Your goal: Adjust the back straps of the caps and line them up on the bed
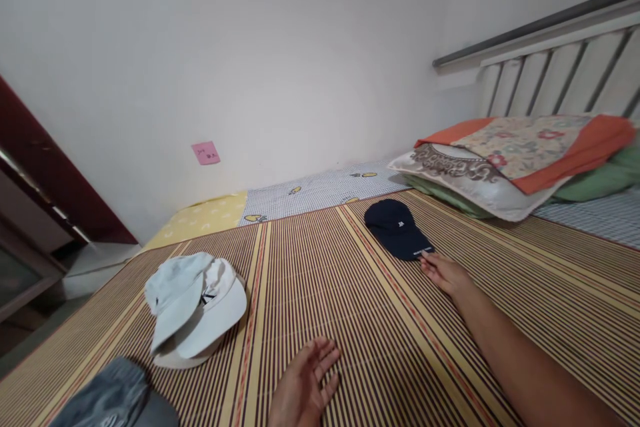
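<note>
A navy baseball cap with a small white emblem lies on the striped bed mat. My right hand pinches the edge of its brim between thumb and fingers. Lower down, my left hand hovers over the mat with fingers apart and loosely curled, holding nothing. To its left sits a pile of light caps: a pale grey-blue cap overlaps a white cap with black lettering, and a beige brim shows beneath. A dark grey cap is partly cut off at the bottom left.
Pillows with an orange floral cover lie at the right, before a white radiator. A white wall with a pink note borders the bed's far side. A dark red door frame stands left.
</note>
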A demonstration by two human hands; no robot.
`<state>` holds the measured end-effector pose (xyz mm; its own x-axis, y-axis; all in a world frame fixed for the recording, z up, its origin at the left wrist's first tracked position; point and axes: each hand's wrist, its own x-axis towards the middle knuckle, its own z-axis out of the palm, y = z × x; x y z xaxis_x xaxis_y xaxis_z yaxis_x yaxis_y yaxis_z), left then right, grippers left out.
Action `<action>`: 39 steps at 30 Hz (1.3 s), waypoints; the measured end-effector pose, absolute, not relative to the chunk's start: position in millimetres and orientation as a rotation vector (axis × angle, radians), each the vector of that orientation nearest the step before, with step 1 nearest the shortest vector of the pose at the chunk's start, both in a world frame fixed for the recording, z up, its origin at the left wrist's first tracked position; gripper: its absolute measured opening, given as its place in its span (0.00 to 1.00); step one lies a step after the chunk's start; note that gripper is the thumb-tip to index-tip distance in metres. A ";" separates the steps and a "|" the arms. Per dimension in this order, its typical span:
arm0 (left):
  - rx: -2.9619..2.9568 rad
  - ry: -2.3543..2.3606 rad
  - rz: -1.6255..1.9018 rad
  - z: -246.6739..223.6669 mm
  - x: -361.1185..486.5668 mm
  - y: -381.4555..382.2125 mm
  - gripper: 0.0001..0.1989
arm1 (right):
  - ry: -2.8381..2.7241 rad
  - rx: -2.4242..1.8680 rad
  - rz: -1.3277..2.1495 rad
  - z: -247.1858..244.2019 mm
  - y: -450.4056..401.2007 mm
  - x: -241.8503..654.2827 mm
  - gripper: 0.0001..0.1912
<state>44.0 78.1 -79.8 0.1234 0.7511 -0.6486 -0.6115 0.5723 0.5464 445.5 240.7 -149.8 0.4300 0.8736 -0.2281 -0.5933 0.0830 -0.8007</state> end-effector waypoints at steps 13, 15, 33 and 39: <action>0.173 1.045 0.996 -84.7 42.0 78.4 0.15 | -0.198 -1.110 1.196 -137.4 242.6 441.6 0.07; 0.176 1.047 1.000 -84.3 41.7 78.1 0.13 | -0.196 -1.107 1.183 -136.6 241.2 439.8 0.07; 0.176 0.759 1.011 -95.6 24.3 70.4 0.12 | -0.278 -1.188 0.944 -143.2 200.7 403.4 0.09; 0.255 0.760 1.080 -94.0 27.0 51.9 0.19 | -0.363 -1.221 0.930 -142.9 155.0 387.1 0.07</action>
<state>27.0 51.9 -94.0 0.2518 0.8658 -0.4323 -0.6996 0.4715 0.5369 387.1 155.0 -142.9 0.5972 0.7687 -0.2292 -0.4101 0.0471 -0.9108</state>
